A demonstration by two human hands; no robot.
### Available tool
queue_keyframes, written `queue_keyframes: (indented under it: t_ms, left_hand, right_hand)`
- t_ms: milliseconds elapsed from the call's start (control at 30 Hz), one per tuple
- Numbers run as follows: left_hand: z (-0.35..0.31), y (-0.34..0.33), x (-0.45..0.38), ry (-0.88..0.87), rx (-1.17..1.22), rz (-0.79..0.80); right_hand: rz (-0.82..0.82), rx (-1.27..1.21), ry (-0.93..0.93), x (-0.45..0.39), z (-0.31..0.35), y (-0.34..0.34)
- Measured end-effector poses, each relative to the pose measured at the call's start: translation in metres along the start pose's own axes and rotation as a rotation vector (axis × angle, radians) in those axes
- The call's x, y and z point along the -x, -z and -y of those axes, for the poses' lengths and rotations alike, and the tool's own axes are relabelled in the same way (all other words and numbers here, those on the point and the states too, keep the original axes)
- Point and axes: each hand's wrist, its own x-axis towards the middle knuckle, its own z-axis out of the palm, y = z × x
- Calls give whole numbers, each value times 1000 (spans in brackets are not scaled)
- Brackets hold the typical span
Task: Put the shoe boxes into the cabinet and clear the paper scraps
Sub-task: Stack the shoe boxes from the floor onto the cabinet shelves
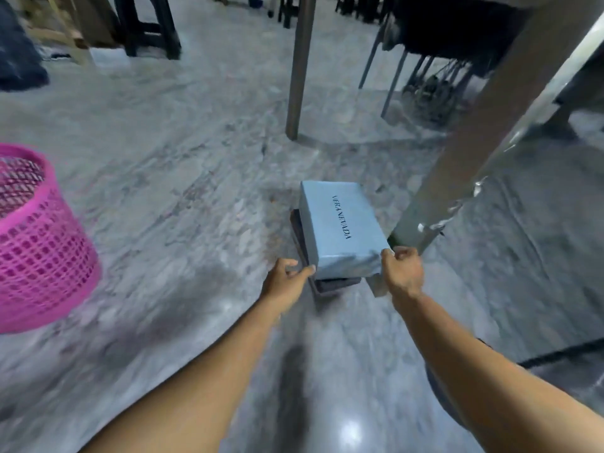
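A light blue shoe box with dark lettering on its lid lies on top of a darker box on the grey floor, in the middle of the view. My left hand touches the blue box's near left corner with curled fingers. My right hand grips the near right corner, thumb on the lid's edge. Both arms reach forward from the bottom of the frame. No cabinet or paper scraps are visible.
A pink plastic mesh basket stands on the floor at the left. A table leg slants down right beside the boxes, and another post stands behind them. Dark stools and chair legs fill the back.
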Motion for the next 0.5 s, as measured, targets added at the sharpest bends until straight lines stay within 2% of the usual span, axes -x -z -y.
queue_keyframes:
  t_ms: [67, 167, 300, 500]
  left_hand:
    - [9, -20, -32, 70, 60, 11]
    - [6, -44, -59, 158, 165, 23]
    - [3, -59, -88, 175, 305, 58]
    - [33, -52, -87, 194, 331, 14]
  right_hand:
    - [-23, 9, -44, -21, -12, -8]
    - [29, 1, -97, -44, -23, -20]
    - [127, -37, -153, -62, -39, -31]
    - [105, -139, -200, -52, -62, -34]
